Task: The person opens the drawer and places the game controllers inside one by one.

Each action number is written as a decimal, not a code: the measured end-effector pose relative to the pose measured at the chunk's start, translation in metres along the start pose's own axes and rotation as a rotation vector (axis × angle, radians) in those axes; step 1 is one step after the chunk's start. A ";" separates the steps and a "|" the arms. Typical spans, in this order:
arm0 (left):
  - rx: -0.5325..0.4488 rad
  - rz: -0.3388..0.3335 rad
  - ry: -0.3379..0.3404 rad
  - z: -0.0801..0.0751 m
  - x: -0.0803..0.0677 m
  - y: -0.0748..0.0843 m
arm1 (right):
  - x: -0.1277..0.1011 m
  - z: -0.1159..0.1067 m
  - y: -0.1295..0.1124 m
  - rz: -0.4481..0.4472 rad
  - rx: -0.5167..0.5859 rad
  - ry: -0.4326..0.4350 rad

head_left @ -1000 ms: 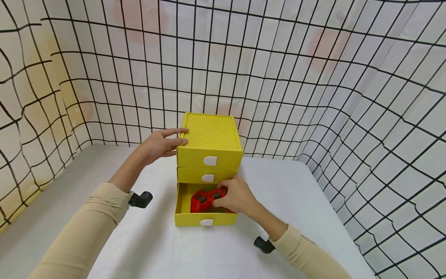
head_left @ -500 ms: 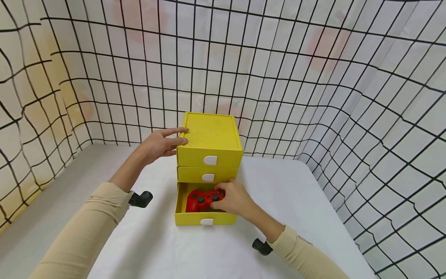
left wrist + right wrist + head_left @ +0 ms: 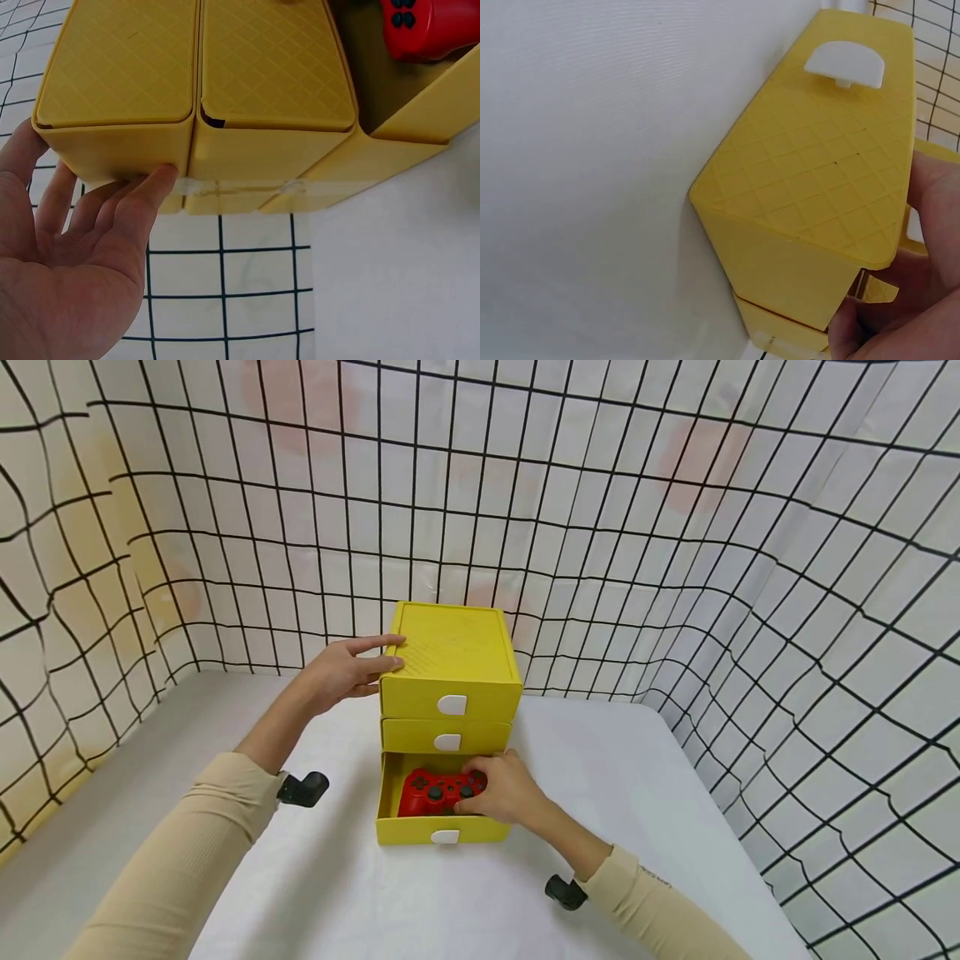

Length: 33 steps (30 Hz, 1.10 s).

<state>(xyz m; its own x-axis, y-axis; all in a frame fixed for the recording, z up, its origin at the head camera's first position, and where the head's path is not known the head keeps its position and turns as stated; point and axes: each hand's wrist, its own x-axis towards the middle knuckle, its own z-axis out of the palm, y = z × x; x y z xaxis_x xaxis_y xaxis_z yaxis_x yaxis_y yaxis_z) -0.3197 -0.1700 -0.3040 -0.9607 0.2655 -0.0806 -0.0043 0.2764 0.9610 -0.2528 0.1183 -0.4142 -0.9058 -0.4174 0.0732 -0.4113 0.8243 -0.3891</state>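
A red game controller (image 3: 431,792) with dark thumbsticks lies in the pulled-out bottom drawer (image 3: 442,832) of a yellow drawer unit (image 3: 453,643). My right hand (image 3: 507,787) reaches over the drawer's right side and grips the controller's right end, which the fingers partly cover. In the right wrist view the controller is hidden behind the drawer's front (image 3: 810,157). My left hand (image 3: 333,675) rests against the unit's upper left edge with extended fingers. The left wrist view shows its fingers (image 3: 142,199) touching the unit's side, and part of the controller (image 3: 431,26) inside the drawer.
The two upper drawers (image 3: 405,737) are closed, each with a white tab handle (image 3: 452,704). The unit stands on a white-covered table (image 3: 600,768). A black wire grid (image 3: 585,510) surrounds the table's back and sides.
My right hand and the controller have shifted slightly left in the drawer, mostly during the first half second. The left hand and the unit stay put.
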 end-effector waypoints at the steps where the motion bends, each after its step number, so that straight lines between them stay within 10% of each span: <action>1: -0.001 0.001 0.000 0.000 0.000 0.000 | 0.000 0.000 0.000 0.002 -0.001 -0.002; 33: -0.017 0.003 -0.001 0.001 -0.001 0.000 | -0.005 -0.004 0.000 0.056 0.061 -0.038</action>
<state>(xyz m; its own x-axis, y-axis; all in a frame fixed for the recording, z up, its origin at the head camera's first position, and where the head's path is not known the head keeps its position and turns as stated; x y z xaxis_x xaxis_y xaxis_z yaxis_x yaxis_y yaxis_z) -0.3189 -0.1695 -0.3042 -0.9604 0.2675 -0.0783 -0.0062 0.2603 0.9655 -0.2489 0.1222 -0.4108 -0.9222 -0.3864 0.0150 -0.3519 0.8225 -0.4468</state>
